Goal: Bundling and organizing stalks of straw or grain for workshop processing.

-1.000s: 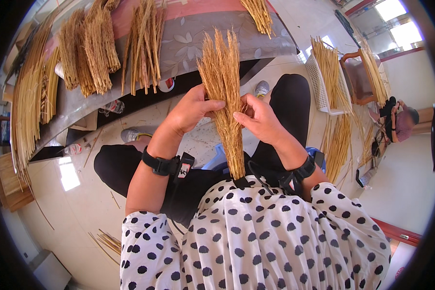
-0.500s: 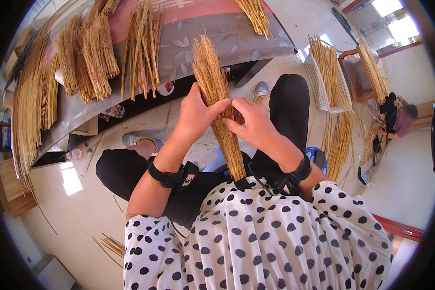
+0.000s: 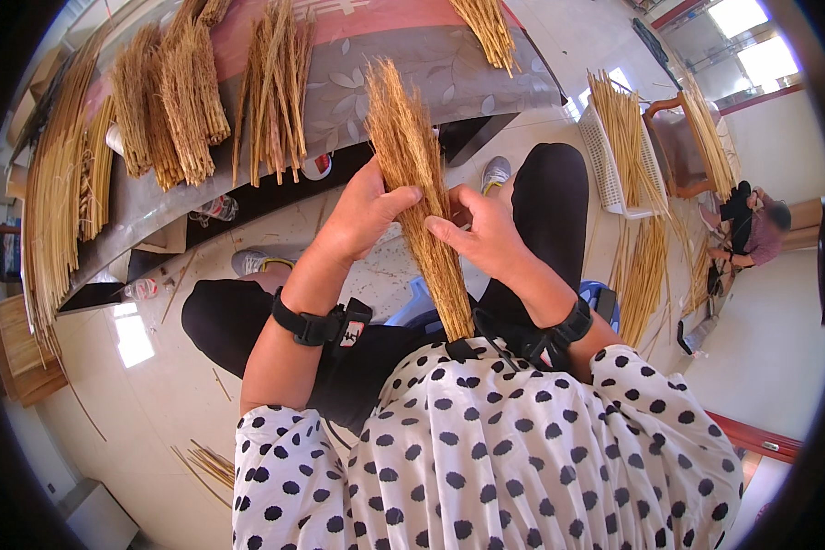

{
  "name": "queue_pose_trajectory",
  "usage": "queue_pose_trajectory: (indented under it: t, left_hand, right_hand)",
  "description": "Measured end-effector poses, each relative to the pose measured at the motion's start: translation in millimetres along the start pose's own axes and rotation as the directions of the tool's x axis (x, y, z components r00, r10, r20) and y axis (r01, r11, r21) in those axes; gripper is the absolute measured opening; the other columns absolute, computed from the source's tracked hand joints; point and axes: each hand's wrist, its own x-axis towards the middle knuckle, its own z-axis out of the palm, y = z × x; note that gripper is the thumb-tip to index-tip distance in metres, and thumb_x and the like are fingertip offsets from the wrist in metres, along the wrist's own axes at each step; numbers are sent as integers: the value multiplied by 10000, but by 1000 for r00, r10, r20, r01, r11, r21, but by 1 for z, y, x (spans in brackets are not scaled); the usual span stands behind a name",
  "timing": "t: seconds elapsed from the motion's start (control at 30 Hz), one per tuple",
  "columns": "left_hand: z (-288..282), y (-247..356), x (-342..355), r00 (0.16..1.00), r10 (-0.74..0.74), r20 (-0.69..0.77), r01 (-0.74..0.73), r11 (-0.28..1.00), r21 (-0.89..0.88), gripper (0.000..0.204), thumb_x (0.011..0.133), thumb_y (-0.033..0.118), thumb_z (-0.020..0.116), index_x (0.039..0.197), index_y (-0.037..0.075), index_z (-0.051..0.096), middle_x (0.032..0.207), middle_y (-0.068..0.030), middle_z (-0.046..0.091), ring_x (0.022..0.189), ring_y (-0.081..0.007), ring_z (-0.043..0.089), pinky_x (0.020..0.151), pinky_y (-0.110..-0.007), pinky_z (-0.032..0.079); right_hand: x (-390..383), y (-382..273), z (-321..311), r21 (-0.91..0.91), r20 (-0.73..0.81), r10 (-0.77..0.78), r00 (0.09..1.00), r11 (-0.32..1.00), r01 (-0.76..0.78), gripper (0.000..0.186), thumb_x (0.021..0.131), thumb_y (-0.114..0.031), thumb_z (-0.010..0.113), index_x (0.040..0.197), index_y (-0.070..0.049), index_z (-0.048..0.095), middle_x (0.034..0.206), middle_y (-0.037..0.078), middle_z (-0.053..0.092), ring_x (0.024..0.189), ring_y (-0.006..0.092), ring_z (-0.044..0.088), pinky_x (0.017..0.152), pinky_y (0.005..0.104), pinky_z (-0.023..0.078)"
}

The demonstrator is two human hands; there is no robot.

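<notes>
A bundle of dry broom straw (image 3: 401, 124) slants across my lap, its bushy end toward the table and its narrower end against my waist. My left hand (image 3: 365, 213) is wrapped around the bundle from the left, with the thumb lying along its top. From the right my right hand (image 3: 482, 227) grips the same bundle a little lower, thumb on top and fingers curled at its side. The fingers under the straw are hidden. Black straps with small devices sit on both my wrists.
On the covered table (image 3: 357, 82) ahead lie several straw bundles (image 3: 191, 110) and long stalks (image 3: 57, 202). A white basket (image 3: 605, 174) of stalks stands at the right beside a wooden chair (image 3: 669, 137). More stalks (image 3: 640, 275) lie on the floor. Another person (image 3: 752, 225) sits far right.
My thumbs have moved apart from where they met on the bundle. The right hand has shifted slightly right, and the bundle's lower end has swung a little right.
</notes>
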Motion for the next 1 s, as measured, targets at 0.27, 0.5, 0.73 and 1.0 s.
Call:
queue_pose_trajectory:
  t: [0.27,0.5,0.73,1.0]
  left_hand:
    - [-13,-1,1,987,-80,141,98,987,-124,414,837,88,582,1229,-14,495,1116,-94,614,1011,-184,607,865,-324,494]
    - [-15,0,1,977,-104,188,127,986,-111,427,838,54,535,1260,16,484,1124,-75,599,1000,-163,597,847,-325,499]
    - [0,4,0,994,-99,51,100,995,-17,464,836,126,620,1249,-31,475,1090,-86,621,976,-170,614,841,-319,499]
    - [20,13,-7,983,53,-174,70,773,631,589,811,251,700,1243,-55,442,1028,-127,622,931,-171,613,799,-309,499]
  right_hand:
    - [1,4,-3,49,27,-24,999,999,23,218,900,-163,593,984,32,542,767,152,624,651,196,595,620,331,483]
    - [1,10,-7,62,67,5,998,998,-9,201,904,-156,579,968,29,534,740,150,610,638,176,571,610,327,470]
    - [-1,1,-3,85,-29,-4,1000,996,7,208,858,-135,630,910,42,533,752,145,641,637,188,638,596,309,503]
    - [-1,-11,-4,-99,-193,67,979,991,-87,219,810,-141,661,839,38,539,638,162,595,550,212,600,524,332,466]
